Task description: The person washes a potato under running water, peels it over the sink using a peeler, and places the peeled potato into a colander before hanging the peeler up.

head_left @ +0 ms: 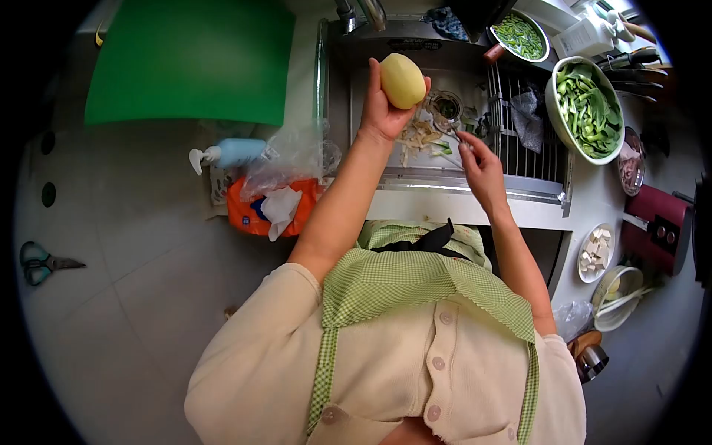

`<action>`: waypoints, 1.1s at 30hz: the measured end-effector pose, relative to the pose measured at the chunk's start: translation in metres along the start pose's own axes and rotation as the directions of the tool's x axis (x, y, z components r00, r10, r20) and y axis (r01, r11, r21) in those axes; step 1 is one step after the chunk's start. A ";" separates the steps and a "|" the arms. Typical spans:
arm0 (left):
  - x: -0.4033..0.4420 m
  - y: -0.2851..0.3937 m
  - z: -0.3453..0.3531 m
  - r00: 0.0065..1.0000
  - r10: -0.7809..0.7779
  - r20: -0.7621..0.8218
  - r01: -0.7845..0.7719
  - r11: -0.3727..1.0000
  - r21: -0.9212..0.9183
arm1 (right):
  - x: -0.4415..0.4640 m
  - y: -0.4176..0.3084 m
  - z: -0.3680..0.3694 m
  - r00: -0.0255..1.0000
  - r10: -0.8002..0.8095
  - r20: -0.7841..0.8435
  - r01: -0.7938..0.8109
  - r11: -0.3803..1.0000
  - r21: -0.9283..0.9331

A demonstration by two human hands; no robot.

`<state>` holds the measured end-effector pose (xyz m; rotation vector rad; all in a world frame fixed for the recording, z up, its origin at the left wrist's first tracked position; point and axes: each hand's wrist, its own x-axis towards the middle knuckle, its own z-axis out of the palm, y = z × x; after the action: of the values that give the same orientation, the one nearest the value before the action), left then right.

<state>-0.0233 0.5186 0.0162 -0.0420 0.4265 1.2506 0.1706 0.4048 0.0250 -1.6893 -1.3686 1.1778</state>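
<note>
My left hand [387, 111] holds up a peeled, pale yellow potato [403, 81] over the sink [363, 152], its fingers wrapped round the potato. To the right and lower, my right hand [480, 165] is closed on a thin metal tool [449, 132], whose exact kind I cannot make out. Brown and pale peelings [420, 136] lie in the sink below, around the drain [446, 108], with a few green scraps among them.
Right of the sink's rack [512, 122] stand a bowl of leafy greens [589, 111], a pot of cut greens [519, 37] and a plate of white cubes [595, 253]. Left are a blue pump bottle [241, 152], an orange tissue pack [245, 211] and a green board [196, 63].
</note>
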 end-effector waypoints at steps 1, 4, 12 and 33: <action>0.002 -0.002 -0.002 1.000 -0.006 0.007 0.006 1.000 0.001 | 0.004 -0.011 -0.001 0.999 -0.003 -0.036 0.007 0.994 0.109; -0.001 -0.008 -0.002 0.999 -0.052 -0.017 0.051 0.998 -0.040 | 0.004 -0.037 -0.006 0.996 -0.061 -0.071 0.071 0.987 0.144; 0.002 -0.011 -0.013 0.982 -0.079 0.170 0.080 0.997 -0.001 | -0.009 -0.051 0.006 0.976 -0.196 -0.091 0.204 0.976 0.083; -0.016 -0.030 0.012 0.997 0.001 -0.071 -0.008 0.995 -0.099 | 0.000 -0.068 0.019 0.851 -0.516 -0.098 0.483 0.842 -0.241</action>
<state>0.0038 0.4980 0.0268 -0.1708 0.4255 1.2765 0.1269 0.4199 0.0788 -1.3895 -1.7389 0.6017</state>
